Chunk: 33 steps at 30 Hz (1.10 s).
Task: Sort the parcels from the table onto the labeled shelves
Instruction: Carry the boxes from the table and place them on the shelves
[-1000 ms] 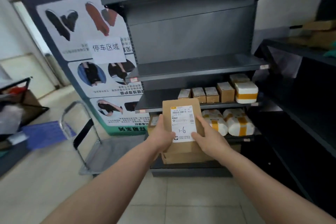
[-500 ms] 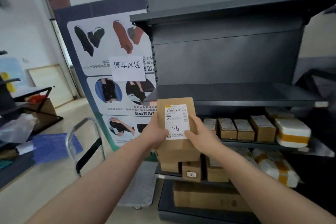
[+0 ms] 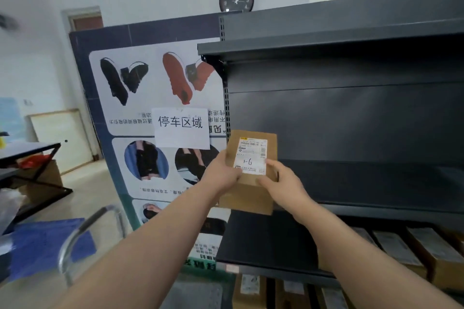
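two bare forearms show, the left forearm (image 3: 150, 246) and the right forearm (image 3: 351, 246), each broad at the bottom edge of the view and narrowing toward the wrist. the left hand (image 3: 221, 174) and the right hand (image 3: 282, 184) are bare as well, uncovered to the fingertips. the wide lens stretches both arms long. the nails are too blurred to make out.
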Available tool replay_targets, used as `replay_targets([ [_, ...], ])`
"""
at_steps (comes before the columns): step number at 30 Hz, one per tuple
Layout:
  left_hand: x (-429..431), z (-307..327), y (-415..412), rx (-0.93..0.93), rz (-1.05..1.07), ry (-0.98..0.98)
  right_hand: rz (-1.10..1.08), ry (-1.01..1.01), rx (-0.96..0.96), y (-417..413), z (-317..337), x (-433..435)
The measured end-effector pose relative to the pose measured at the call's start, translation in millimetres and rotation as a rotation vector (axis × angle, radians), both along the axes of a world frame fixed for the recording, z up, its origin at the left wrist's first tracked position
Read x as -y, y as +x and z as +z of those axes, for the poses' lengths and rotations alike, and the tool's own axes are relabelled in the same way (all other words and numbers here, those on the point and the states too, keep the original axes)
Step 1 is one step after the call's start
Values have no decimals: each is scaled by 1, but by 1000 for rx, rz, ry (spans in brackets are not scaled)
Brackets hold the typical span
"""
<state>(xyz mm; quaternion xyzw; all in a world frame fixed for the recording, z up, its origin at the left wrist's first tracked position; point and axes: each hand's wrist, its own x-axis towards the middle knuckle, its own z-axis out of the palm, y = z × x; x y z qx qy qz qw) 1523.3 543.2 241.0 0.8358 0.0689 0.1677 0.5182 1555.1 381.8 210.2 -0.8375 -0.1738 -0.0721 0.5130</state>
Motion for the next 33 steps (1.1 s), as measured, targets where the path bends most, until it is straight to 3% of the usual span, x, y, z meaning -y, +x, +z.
replay_targets([
  [5, -21, -12, 54, -54, -58, 53, 54, -291, 150, 57, -3, -8],
  [9, -30, -33, 84, -100, 12, 445, 56, -528, 289, 92, -15, -15],
  [12, -32, -35, 108, -119, 70, 692, 67, -564, 353, 116, -17, -23],
  [15, -30, -30, 127, -199, 124, 820, 65, -565, 378, 133, -14, -30],
  [33, -34, -41, 144, -109, 131, 905, 49, -684, 293, 145, -18, -35],
])
